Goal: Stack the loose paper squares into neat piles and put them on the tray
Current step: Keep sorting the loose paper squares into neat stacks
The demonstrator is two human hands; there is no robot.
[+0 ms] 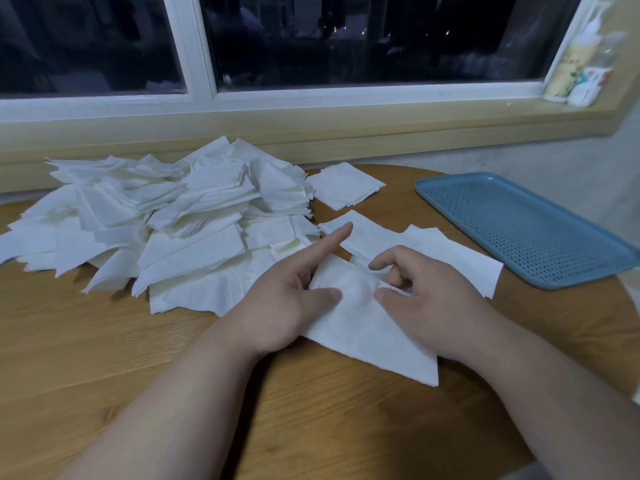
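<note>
Left hand (277, 306), right hand (429, 299) both pinch paper square (349, 313) between them; tray (526, 230) beyond right hand, right-forward.

You have two hands at work, your left hand (287, 299) and your right hand (426, 296). There is one blue perforated tray (526, 233), one wooden table (104, 341), one big heap of paper squares (166, 223) (too many to count), and at least four loose squares (344, 185) beside it.
</note>
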